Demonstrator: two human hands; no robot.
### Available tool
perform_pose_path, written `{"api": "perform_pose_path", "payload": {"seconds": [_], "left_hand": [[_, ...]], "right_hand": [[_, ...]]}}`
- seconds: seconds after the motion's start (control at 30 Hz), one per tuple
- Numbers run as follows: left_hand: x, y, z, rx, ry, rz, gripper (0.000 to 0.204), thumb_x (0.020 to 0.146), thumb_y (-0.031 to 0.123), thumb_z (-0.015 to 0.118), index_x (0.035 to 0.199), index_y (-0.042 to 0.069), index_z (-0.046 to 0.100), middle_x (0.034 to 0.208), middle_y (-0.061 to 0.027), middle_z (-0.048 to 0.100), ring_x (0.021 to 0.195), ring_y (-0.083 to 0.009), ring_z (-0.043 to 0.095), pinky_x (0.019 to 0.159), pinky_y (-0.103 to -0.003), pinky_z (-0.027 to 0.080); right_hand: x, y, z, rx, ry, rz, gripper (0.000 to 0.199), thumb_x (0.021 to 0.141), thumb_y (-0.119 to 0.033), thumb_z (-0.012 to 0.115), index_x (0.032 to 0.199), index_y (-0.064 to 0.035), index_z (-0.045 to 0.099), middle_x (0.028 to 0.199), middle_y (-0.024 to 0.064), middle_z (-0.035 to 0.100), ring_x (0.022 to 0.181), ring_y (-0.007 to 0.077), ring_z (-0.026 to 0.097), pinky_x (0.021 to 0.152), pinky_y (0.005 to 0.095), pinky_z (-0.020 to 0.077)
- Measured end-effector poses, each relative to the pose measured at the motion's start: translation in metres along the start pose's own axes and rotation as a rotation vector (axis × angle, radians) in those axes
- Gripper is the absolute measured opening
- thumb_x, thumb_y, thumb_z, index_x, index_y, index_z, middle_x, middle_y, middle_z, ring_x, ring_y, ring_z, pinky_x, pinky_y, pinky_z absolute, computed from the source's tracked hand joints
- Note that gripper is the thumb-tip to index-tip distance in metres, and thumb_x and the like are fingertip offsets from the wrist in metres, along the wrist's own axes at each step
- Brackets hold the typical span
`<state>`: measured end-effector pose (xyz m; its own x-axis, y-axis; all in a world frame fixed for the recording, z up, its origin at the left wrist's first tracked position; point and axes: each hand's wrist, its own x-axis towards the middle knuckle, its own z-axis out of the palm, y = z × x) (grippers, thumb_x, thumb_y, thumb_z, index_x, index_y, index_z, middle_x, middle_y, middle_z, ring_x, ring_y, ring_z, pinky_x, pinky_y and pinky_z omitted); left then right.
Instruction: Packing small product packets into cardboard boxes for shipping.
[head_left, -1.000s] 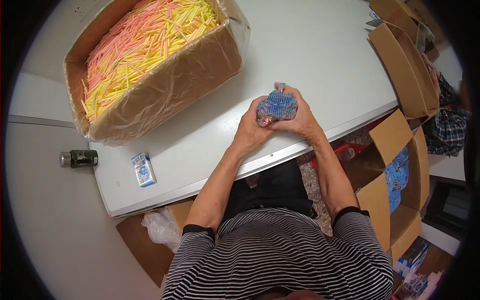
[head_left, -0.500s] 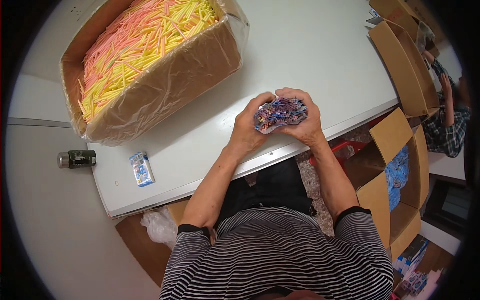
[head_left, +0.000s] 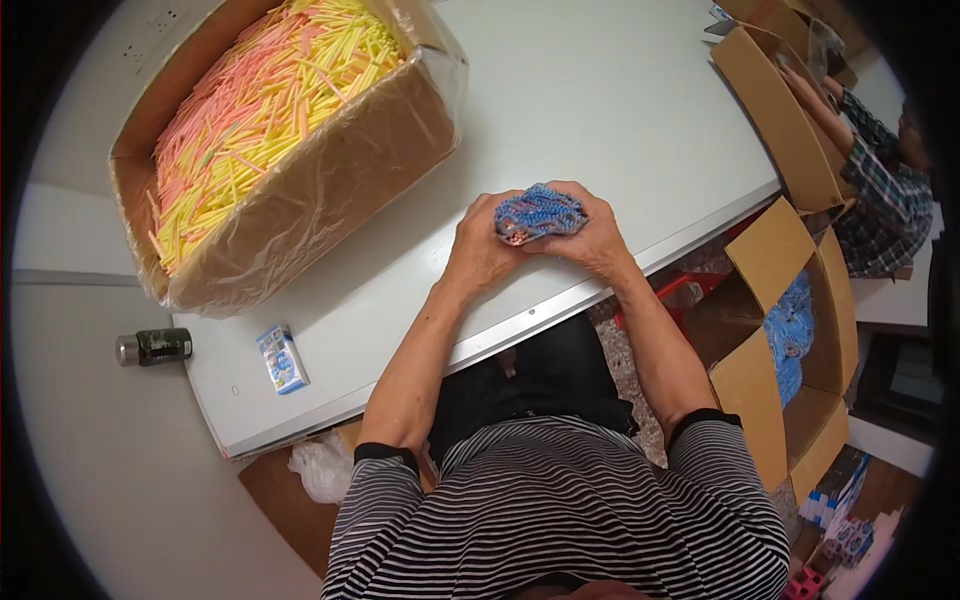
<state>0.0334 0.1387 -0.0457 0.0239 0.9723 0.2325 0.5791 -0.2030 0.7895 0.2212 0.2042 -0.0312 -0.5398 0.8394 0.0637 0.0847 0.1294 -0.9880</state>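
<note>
Since a moment ago, the bundle (head_left: 540, 213) has tipped flatter between the hands, its blue side now upward. A big cardboard box (head_left: 330, 190), lined with clear plastic, holds loose pink and yellow sticks (head_left: 265, 110). Another open box (head_left: 770, 340) by the person's right leg holds blue packs (head_left: 795, 335). The bundle lies with its long axis left to right over the white table (head_left: 600, 100) edge. Left hand (head_left: 483, 250) and right hand (head_left: 590, 235) fingers curl tightly around its ends.
</note>
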Motion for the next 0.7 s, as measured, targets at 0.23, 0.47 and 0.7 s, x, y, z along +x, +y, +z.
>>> {"api": "perform_pose_path", "payload": {"seconds": [0.23, 0.47, 0.7], "left_hand": [[0.001, -0.016, 0.007, 0.253, 0.097, 0.256, 0.082, 0.066, 0.029, 0.09, 0.135, 0.002, 0.054, 0.118, -0.0132, 0.068, 0.11, -0.0348, 0.062, 0.106, -0.048, 0.041], [0.012, 0.068, 0.009, -0.367, -0.224, -0.103, 0.098, 0.077, 0.012, 0.082, 0.157, 0.005, 0.024, 0.115, -0.0111, 0.069, 0.106, -0.0212, 0.067, 0.095, -0.033, 0.051], [0.039, 0.193, 0.09, -0.462, -0.459, 0.259, 0.112, 0.071, 0.001, 0.084, 0.159, 0.003, 0.015, 0.112, -0.0169, 0.068, 0.098, -0.0282, 0.071, 0.087, -0.036, 0.055]], "right_hand": [[-0.002, -0.006, -0.001, -0.118, -0.126, -0.138, 0.085, 0.061, -0.03, 0.097, 0.132, -0.0052, 0.057, 0.125, 0.0128, 0.066, 0.116, 0.0228, 0.063, 0.103, 0.0354, 0.0497], [-0.055, -0.055, -0.018, -0.375, 0.16, -0.284, 0.08, 0.066, -0.031, 0.094, 0.131, -0.0016, 0.055, 0.126, 0.0146, 0.06, 0.117, 0.0332, 0.06, 0.101, 0.0402, 0.0486], [-0.17, -0.116, -0.093, -0.438, 0.58, -0.188, 0.077, 0.069, -0.027, 0.094, 0.131, -0.0035, 0.055, 0.119, 0.0139, 0.065, 0.111, 0.0231, 0.065, 0.098, 0.0357, 0.0507]]}}
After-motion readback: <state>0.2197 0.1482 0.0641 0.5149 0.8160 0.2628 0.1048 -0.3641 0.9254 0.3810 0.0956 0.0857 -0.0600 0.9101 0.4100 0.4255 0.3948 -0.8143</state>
